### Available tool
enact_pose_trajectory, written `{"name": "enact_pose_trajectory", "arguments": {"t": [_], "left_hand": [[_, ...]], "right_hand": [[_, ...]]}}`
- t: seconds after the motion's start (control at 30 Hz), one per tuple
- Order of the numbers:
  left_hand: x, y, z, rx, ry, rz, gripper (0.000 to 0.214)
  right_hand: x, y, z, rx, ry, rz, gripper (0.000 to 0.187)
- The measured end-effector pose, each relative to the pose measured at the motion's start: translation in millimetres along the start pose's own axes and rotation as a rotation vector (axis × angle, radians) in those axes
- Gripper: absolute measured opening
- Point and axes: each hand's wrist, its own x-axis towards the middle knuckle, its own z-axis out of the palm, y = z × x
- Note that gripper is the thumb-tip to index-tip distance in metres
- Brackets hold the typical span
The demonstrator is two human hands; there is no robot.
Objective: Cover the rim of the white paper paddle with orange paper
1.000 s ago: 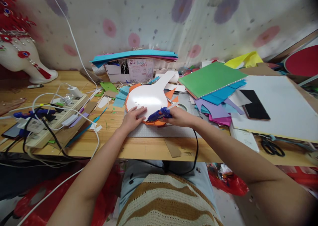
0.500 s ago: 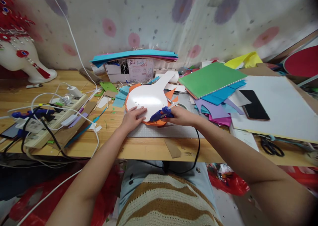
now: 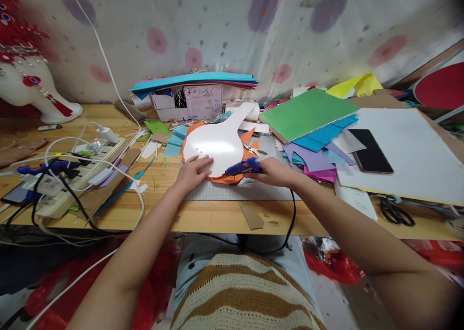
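A white, paddle-shaped board [image 3: 213, 144] with a long handle lies over orange sheet material [image 3: 235, 179], which shows along its edges. My left hand [image 3: 194, 174] rests on the board's lower left part, fingers stretched out over it. My right hand [image 3: 271, 172] is wrapped round a blue glue gun [image 3: 243, 166]. Its nozzle points left, at the board's lower edge where the orange shows. A black cord [image 3: 292, 219] hangs from the gun past the table edge. Beside the board lie scissors [image 3: 253, 149] and orange scraps [image 3: 247, 136]. A grey cutting mat [image 3: 217, 192] is underneath.
Left stands a power strip [image 3: 81, 178] with tangled cables and another blue glue gun [image 3: 47, 167]. Another person's hand [image 3: 21, 151] rests at the far left. Right are a green sheet [image 3: 310, 115], a phone [image 3: 370, 151] and black-handled scissors [image 3: 397, 211].
The glue gun has moved right along the board's lower edge and lies flatter, with my right hand shifted right. My left hand stays put. Another person's hand has appeared at far left.
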Motion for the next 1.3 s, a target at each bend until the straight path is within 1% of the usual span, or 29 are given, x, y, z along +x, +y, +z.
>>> {"name": "enact_pose_trajectory", "arguments": {"t": [0.07, 0.13, 0.3, 0.47, 0.57, 0.67, 0.87, 1.13, 1.3], "left_hand": [[-0.3, 0.4, -0.1, 0.006, 0.002, -0.006, 0.039], [-0.3, 0.1, 0.2, 0.004, 0.007, 0.005, 0.040], [0.3, -2.0, 1.1, -0.022, 0.018, 0.032, 0.039], [0.2, -0.7, 0.1, -0.006, 0.009, 0.024, 0.039], [0.0, 0.5, -0.8, 0.005, 0.013, 0.012, 0.039], [0.2, 0.3, -0.8, 0.001, 0.010, 0.018, 0.039], [0.5, -2.0, 1.1, -0.004, 0.012, 0.011, 0.038], [0.1, -2.8, 0.9, -0.021, 0.026, 0.046, 0.038], [0.2, -2.6, 0.6, -0.028, 0.026, 0.052, 0.039]], "right_hand": [[-7.0, 2.0, 5.8, -0.074, 0.069, -0.014, 0.029], [-12.3, 4.7, 13.3, -0.160, 0.101, -0.064, 0.026], [-15.7, 11.9, 29.9, -0.297, 0.115, -0.188, 0.025], [-13.5, 14.9, 35.7, -0.359, 0.119, -0.245, 0.026], [-13.5, 14.5, 34.7, -0.389, 0.113, -0.254, 0.024], [-15.1, 14.1, 32.7, -0.392, 0.101, -0.260, 0.025], [-21.1, 19.3, 30.8, -0.341, 0.098, -0.192, 0.029], [-28.7, 28.1, 28.2, -0.345, 0.130, -0.194, 0.022], [-32.8, 30.4, 25.6, -0.330, 0.119, -0.151, 0.023]]}}
